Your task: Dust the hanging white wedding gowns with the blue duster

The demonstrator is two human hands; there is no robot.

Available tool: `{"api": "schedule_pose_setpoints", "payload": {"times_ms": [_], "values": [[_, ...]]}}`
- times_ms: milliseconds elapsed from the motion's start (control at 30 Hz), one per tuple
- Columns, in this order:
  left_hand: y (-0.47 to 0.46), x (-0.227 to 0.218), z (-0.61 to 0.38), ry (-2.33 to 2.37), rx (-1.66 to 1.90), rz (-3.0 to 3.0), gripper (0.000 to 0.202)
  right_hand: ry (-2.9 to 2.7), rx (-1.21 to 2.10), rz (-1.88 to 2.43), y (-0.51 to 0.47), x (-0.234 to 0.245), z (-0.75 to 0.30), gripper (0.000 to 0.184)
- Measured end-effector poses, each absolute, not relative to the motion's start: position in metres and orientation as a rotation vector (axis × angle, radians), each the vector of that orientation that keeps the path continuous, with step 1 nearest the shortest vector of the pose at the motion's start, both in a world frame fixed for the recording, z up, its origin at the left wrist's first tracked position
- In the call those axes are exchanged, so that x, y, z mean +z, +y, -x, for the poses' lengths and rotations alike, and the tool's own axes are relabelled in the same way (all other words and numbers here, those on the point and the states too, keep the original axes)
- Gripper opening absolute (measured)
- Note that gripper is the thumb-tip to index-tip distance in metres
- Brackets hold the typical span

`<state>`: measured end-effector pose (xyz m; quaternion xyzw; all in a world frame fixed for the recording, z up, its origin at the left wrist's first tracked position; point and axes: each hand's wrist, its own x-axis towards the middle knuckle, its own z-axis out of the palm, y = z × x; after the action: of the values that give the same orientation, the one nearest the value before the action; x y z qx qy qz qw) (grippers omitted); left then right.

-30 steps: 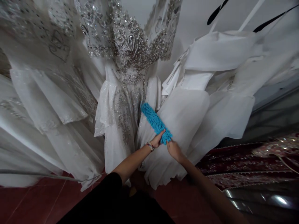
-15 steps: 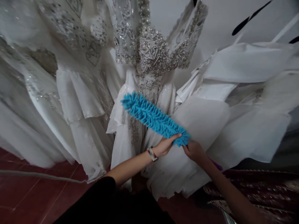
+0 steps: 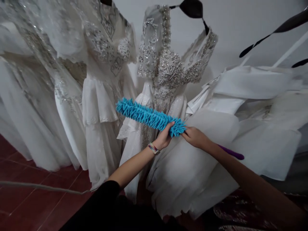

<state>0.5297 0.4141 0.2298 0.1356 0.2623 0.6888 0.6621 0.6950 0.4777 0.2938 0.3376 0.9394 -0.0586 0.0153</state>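
A blue microfiber duster point(image 3: 144, 116) with a fluffy, stubby-tufted head lies slantwise across the view, its purple handle point(image 3: 232, 153) showing behind my right forearm. My left hand point(image 3: 165, 136), a woven bracelet at its wrist, grips the near end of the blue head, thumb on top. Just right of it, my right hand point(image 3: 194, 136) is closed around the duster where head and handle meet. Behind the duster hangs a white gown point(image 3: 169, 69) with a beaded, silvery bodice. Whether the tufts touch its skirt I cannot tell.
More white gowns point(image 3: 101, 96) hang at the left, and a plainer white dress point(image 3: 255, 83) at the right. Dark hangers point(image 3: 192, 9) show against the grey wall point(image 3: 231, 29). A pale cord point(image 3: 43, 186) crosses the red tiled floor point(image 3: 60, 205). Dark red patterned cloth point(image 3: 231, 208) lies lower right.
The duster and both hands have shifted slightly up and left, and the duster lies flatter. More of the purple handle shows. The view has tilted up, revealing more hangers.
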Motion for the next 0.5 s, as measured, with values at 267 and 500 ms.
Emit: {"api": "schedule_pose_setpoints", "payload": {"times_ms": [267, 500], "values": [[0.389, 0.251, -0.518, 0.631, 1.603, -0.183, 0.036, 2.79, -0.218, -1.174, 0.429, 0.318, -0.66, 0.032], [0.427, 0.348, -0.455, 0.678, 1.829, -0.634, 0.029, 3.014, 0.215, -1.318, 0.46, 0.385, -0.622, 0.036]]}}
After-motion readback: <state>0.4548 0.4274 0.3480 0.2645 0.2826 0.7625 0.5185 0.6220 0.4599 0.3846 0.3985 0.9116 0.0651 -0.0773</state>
